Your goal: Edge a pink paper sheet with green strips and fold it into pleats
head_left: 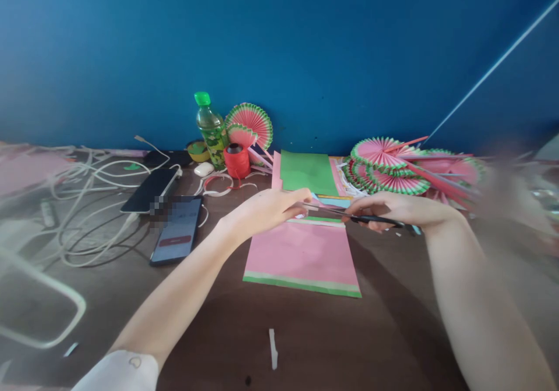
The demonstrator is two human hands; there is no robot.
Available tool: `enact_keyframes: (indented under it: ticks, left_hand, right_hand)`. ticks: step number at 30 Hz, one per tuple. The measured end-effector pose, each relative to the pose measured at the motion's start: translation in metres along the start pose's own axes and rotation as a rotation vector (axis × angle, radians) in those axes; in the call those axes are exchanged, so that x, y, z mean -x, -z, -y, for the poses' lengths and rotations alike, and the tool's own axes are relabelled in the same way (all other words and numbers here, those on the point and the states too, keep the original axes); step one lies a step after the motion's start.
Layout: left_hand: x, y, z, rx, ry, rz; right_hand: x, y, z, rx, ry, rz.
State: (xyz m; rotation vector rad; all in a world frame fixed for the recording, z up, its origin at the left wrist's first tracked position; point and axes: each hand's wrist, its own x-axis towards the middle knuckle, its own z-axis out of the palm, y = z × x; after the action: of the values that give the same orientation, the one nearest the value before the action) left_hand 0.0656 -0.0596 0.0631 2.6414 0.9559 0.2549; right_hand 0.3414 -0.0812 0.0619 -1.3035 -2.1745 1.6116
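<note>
1. Scissors [395, 223] in the right hand [393, 206], pointing toward the left hand [264, 209].
2. Just before that grip, paper [301, 254] on the table [209, 333].
3. Behind it, more sheets [305, 170].
4. Left, a phone [180, 228].
5. Behind-left, bottle [213, 138] beside spool [237, 163].
6. Behind-right, fans [378, 153].

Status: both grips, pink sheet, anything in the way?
Right grip on scissors, blades toward left grip, whose hold is unclear. Pink sheet on table, green edge nearest. Phone and cables left, apart from sheet.

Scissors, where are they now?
In the head view, just right of centre: the scissors are in the right hand, blades pointing toward the left hand.
</note>
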Motion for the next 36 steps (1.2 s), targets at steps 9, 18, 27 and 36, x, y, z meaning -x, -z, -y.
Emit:
enact_keyframes:
  ticks: [9, 18, 27, 36]
  left_hand:
    - [-0.0012, -0.0006, -0.0006, -0.013, -0.010, -0.005]
    - [-0.0022, -0.0012, -0.0006, -0.033, -0.017, 0.006]
    - [-0.0023, 0.0006, -0.0041, -0.068, -0.014, 0.019]
    - [-0.0021, 0.0012, -0.0058, -0.079, -0.003, 0.021]
  right_hand:
    - [-0.0020, -0.0011, 0.0028, 0.026, -0.017, -0.028]
    - [-0.0012, -0.0009, 0.0013, 0.023, -0.025, -0.024]
    - [-0.0021, -0.0014, 0.0003, 0.058, -0.058, -0.060]
    - [-0.0038, -0.0015, -0.0027, 0.063, -0.045, -0.062]
